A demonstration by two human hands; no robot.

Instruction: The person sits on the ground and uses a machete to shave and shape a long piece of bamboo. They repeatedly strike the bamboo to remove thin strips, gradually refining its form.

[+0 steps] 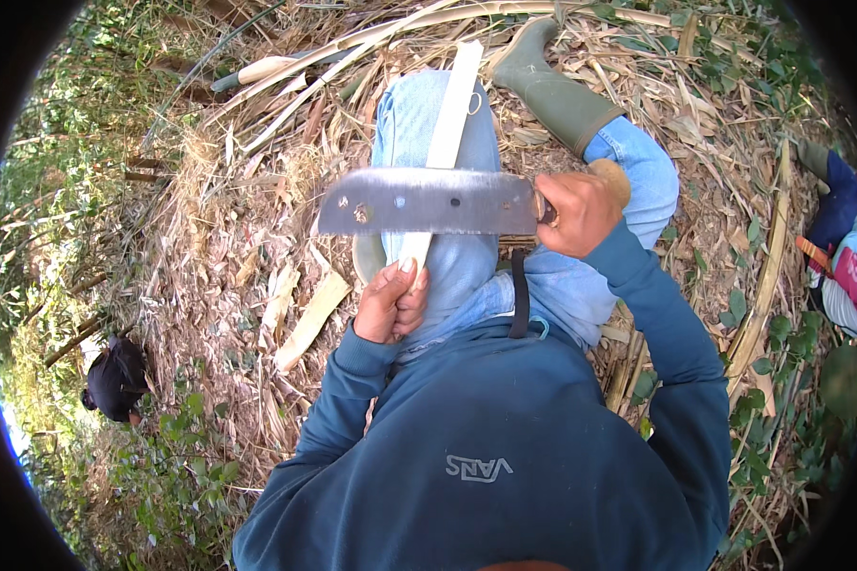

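My right hand (pixel 573 211) is closed round the handle of a broad machete (pixel 419 200). Its wide, dark steel blade has several holes or spots and points left, lying crosswise over a pale split strip of wood or bamboo (pixel 455 109). That strip runs lengthwise along my jeans-clad leg (pixel 405 114), its far end beyond the knee. Between thumb and fingers, my left hand (pixel 392 300) pinches the strip's near end, close to my waist. The blade hides the strip's middle; whether the two touch I cannot tell.
Dry leaves and shavings cover the ground, with a loose pale slat (pixel 312 322) at left. Long split stalks (pixel 371 38) curve past my green rubber boot (pixel 552 86). A person in dark clothes (pixel 116 379) is at far left, another person (pixel 838 243) at far right.
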